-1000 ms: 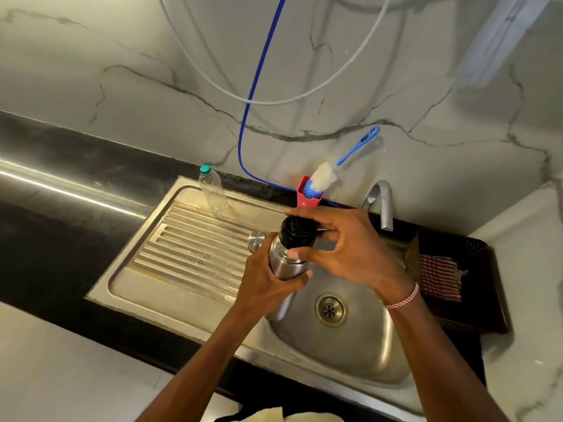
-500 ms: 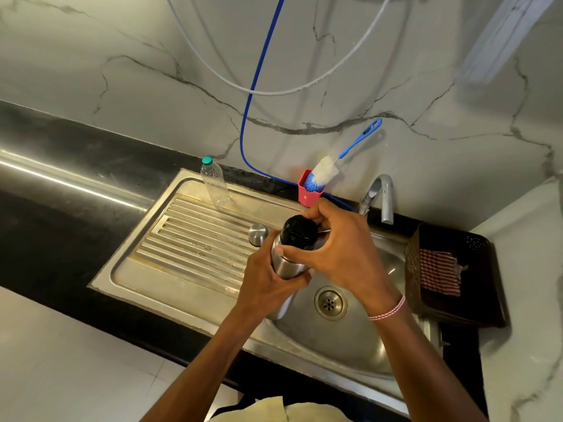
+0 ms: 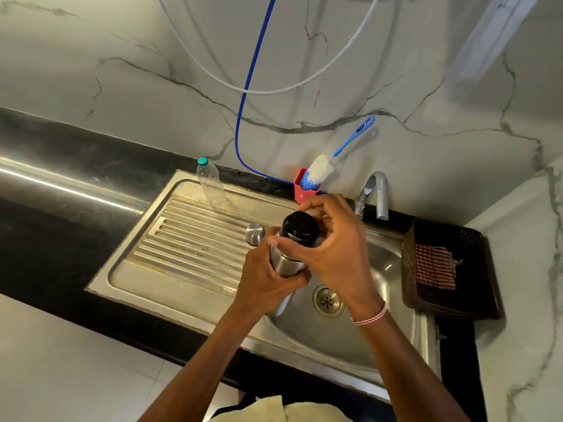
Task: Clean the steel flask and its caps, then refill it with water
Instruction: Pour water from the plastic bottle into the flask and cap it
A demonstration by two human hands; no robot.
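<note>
The steel flask (image 3: 286, 263) stands upright in the air above the sink basin (image 3: 374, 269). My left hand (image 3: 265, 278) wraps around its body from the left. A black inner cap (image 3: 299, 229) sits on the flask's mouth, and my right hand (image 3: 332, 254) grips that cap with thumb and fingers around its rim. A small steel outer cap (image 3: 255, 233) rests on the ribbed drainboard (image 3: 189, 239), just left of the flask. The flask's lower part is hidden behind my left hand.
A tap (image 3: 376, 193) rises at the back of the sink. A bottle brush (image 3: 320, 172) leans in a red holder (image 3: 303, 190). An empty plastic bottle (image 3: 210, 185) stands on the drainboard's far edge. A dark basket (image 3: 447, 266) with a checked cloth sits right.
My right hand's fingers have shifted around the black cap, turning on it. The flask stays in my left hand over the basin; the view has moved slightly.
</note>
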